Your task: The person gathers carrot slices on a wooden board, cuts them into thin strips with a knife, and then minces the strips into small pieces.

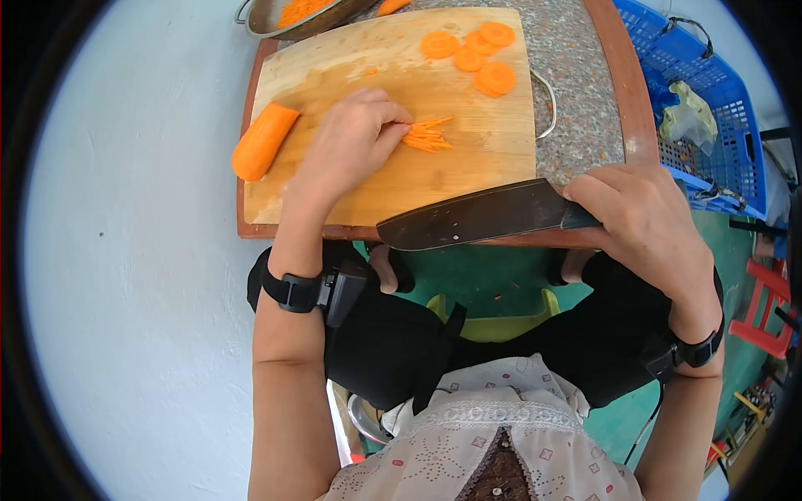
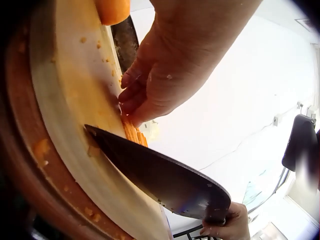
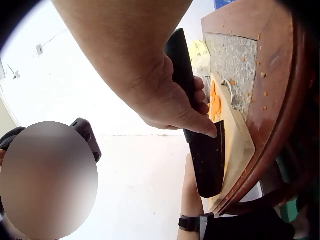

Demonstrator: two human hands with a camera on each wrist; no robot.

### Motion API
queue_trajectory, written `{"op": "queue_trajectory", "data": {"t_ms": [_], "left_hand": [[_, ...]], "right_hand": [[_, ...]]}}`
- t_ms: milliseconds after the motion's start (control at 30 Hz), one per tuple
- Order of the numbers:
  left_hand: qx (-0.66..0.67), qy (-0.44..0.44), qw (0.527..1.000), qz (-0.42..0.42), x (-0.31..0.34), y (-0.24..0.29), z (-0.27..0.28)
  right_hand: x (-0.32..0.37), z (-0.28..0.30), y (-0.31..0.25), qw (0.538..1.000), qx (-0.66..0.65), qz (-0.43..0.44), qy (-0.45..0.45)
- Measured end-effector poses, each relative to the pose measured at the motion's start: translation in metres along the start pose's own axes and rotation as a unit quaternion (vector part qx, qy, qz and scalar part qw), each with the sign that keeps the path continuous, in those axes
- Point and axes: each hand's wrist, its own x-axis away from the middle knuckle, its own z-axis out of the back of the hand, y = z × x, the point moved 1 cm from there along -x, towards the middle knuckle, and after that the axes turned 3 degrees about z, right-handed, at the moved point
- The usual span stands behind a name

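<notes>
On the wooden cutting board (image 1: 393,184), my left hand (image 1: 355,138) pinches one end of a small bundle of carrot shreds (image 1: 428,134). My right hand (image 1: 639,217) grips the dark handle of a broad kitchen knife (image 1: 476,217). Its blade lies over the board's near edge, tip pointing left, apart from the shreds in the head view. The left wrist view shows the knife (image 2: 165,175) between the camera and the shreds (image 2: 134,132). A thick carrot piece (image 1: 264,142) rests at the board's left edge, and several carrot slices (image 1: 493,78) lie at its far right.
A metal pan (image 1: 276,21) holding grated carrot stands beyond the board's far left corner. The board has a metal handle (image 1: 547,104) on its right, over the speckled tabletop (image 1: 576,75). A blue basket (image 1: 727,108) with plastic bags stands at right. A white wall (image 1: 125,250) runs along the left.
</notes>
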Motion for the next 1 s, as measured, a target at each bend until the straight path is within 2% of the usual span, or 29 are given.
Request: {"op": "queue_trajectory", "data": {"t_ms": [167, 367, 700, 833, 933, 1000], "left_hand": [[0.032, -0.01, 0.999, 0.027, 0.003, 0.003, 0.001], [0.051, -0.025, 0.998, 0.015, 0.004, 0.004, -0.001], [0.041, 0.008, 0.999, -0.012, 0.002, 0.013, -0.011], [0.046, 0.035, 0.998, 0.002, 0.005, 0.017, -0.016], [0.049, 0.054, 0.997, 0.021, 0.006, 0.019, -0.021], [0.046, 0.068, 0.996, 0.032, 0.006, 0.02, -0.024]], "right_hand": [[0.0, 0.002, 0.0, 1.0, 0.0, -0.004, -0.01], [0.0, 0.001, 0.0, 1.0, -0.01, -0.005, -0.01], [-0.001, 0.003, 0.001, 0.999, -0.031, 0.005, -0.015], [0.0, 0.016, -0.006, 0.999, -0.002, 0.006, -0.054], [0.003, 0.032, -0.004, 0.994, -0.067, -0.024, -0.077], [0.013, 0.039, 0.004, 0.991, -0.067, -0.072, -0.088]]}}
